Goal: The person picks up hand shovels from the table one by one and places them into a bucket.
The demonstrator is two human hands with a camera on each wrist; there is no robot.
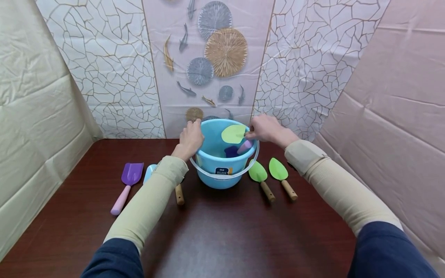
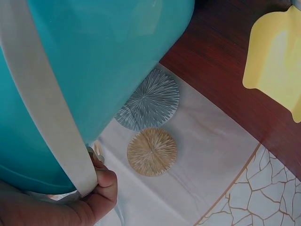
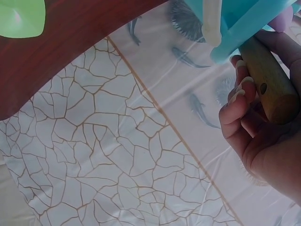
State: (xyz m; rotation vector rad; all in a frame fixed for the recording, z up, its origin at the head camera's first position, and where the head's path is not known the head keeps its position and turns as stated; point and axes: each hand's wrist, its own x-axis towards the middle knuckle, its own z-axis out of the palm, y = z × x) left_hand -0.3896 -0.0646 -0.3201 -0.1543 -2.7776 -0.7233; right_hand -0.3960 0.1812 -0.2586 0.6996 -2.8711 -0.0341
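A light blue bucket (image 1: 222,183) stands at the middle of the table, its pale carrying handle (image 1: 222,176) hanging across the front. My left hand (image 1: 190,139) grips the bucket's left rim, thumb and fingers curled over the edge. With my right hand (image 1: 265,128) I hold a green trowel (image 1: 233,134) at the right rim. Its wooden handle (image 3: 270,82) lies in my curled fingers, and its blade is over the bucket's opening. Inside the bucket rests a purple toy shovel (image 1: 231,151) with a pink handle (image 1: 245,146).
Right of the bucket lie two more green trowels (image 1: 258,172) (image 1: 278,169) with wooden handles. On the left are a purple shovel (image 1: 132,173), a light blue tool (image 1: 149,172) and a wooden handle (image 1: 179,195), partly behind my left arm. A yellow blade (image 2: 275,61) shows in the left wrist view.
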